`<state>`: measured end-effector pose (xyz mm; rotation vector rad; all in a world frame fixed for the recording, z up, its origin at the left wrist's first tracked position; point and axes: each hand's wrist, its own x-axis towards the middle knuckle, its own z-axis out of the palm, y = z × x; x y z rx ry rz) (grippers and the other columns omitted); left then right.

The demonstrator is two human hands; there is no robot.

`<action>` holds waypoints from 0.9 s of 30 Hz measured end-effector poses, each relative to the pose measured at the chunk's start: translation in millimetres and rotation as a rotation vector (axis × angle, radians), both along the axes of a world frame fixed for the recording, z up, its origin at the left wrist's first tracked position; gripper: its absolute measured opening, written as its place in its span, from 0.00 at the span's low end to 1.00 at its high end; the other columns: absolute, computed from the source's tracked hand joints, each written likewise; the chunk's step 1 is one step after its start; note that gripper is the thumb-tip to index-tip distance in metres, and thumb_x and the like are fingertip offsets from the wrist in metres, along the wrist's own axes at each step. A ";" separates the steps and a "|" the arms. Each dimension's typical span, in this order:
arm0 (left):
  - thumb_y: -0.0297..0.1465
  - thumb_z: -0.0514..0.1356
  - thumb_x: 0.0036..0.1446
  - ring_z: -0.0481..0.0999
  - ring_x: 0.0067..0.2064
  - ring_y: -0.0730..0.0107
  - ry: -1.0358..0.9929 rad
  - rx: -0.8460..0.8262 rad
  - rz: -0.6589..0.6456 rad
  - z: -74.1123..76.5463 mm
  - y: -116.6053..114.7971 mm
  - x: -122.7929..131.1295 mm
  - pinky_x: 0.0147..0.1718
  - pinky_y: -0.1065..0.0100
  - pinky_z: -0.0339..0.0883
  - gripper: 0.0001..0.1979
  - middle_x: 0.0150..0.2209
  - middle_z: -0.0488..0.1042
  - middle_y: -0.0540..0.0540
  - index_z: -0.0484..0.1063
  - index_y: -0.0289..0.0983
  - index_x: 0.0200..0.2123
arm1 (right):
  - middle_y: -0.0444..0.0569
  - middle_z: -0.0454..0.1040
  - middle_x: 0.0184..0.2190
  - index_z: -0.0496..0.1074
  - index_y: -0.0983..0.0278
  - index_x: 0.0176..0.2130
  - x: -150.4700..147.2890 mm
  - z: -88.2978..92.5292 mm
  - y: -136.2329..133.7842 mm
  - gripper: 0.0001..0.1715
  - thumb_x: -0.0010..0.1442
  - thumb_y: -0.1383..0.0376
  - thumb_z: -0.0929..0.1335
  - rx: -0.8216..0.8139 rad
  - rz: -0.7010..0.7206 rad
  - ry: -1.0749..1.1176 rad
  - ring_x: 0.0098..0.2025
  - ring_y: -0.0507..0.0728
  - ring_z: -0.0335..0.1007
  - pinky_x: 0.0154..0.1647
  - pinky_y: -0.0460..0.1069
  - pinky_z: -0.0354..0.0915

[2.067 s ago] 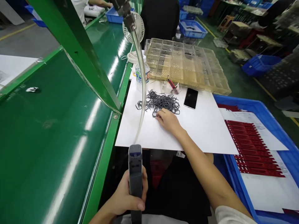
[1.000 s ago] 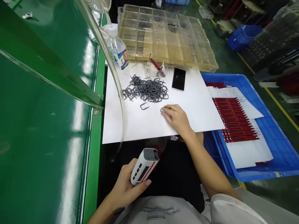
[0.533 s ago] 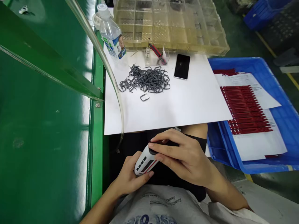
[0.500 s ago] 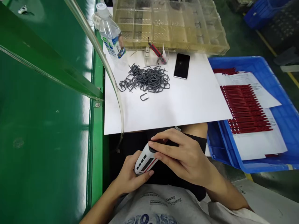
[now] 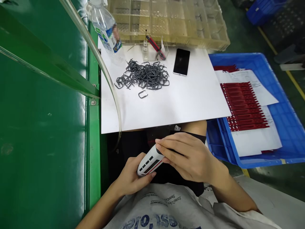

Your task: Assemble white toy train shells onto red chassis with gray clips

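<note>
My left hand [image 5: 130, 178] is wrapped around a white toy train car [image 5: 149, 161] with red stripe and black windows, held over my lap. My right hand [image 5: 188, 156] is curled over the car's upper end, fingertips pressed on it; what lies under them is hidden. On the white board [image 5: 181, 101] in front of me lies a heap of dark grey clips [image 5: 144, 75], with one loose clip [image 5: 142, 93] just in front of it.
A black phone [image 5: 181, 62], a small clear holder with tools [image 5: 154, 51] and a water bottle [image 5: 105, 30] stand at the board's far edge. Behind is a yellowish compartment tray [image 5: 171, 22]. A blue crate [image 5: 290, 127] with red strips is at right, the green conveyor [image 5: 43, 127] at left, and a clear tube [image 5: 105, 73] hangs down.
My right hand left the clips on the board and came down onto the end of the train car. My left hand turned the car from its grey underside to its white side.
</note>
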<state>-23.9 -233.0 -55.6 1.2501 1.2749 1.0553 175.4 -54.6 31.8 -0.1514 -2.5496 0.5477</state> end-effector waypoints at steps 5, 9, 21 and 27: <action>0.31 0.67 0.69 0.65 0.27 0.76 0.020 0.040 -0.028 5.1 -1.5 5.2 0.26 0.74 0.60 0.07 0.30 0.70 0.56 0.70 0.40 0.44 | 0.64 0.85 0.59 0.78 0.76 0.63 11.3 -0.5 -18.5 0.21 0.73 0.75 0.70 -0.051 -0.060 0.026 0.61 0.63 0.84 0.59 0.58 0.85; 0.30 0.66 0.69 0.65 0.27 0.77 0.110 0.014 -0.039 15.5 -9.2 9.8 0.26 0.74 0.58 0.07 0.30 0.69 0.57 0.68 0.41 0.42 | 0.64 0.84 0.61 0.77 0.72 0.66 23.8 -1.1 -34.3 0.23 0.74 0.75 0.69 -0.088 -0.125 0.054 0.59 0.61 0.85 0.60 0.58 0.84; 0.36 0.69 0.69 0.62 0.26 0.76 0.199 -0.003 -0.072 42.3 -29.5 12.8 0.25 0.72 0.57 0.12 0.28 0.66 0.58 0.69 0.40 0.39 | 0.63 0.80 0.67 0.65 0.66 0.78 44.4 -6.2 -63.1 0.39 0.74 0.72 0.71 -0.047 -0.118 0.174 0.63 0.65 0.83 0.64 0.62 0.82; 0.39 0.69 0.70 0.62 0.26 0.75 0.245 -0.015 -0.022 47.7 -38.8 16.5 0.25 0.71 0.58 0.11 0.27 0.66 0.58 0.72 0.39 0.44 | 0.63 0.80 0.67 0.67 0.66 0.77 33.5 -19.6 -66.7 0.35 0.76 0.69 0.70 -0.062 -0.103 0.270 0.66 0.66 0.81 0.64 0.63 0.82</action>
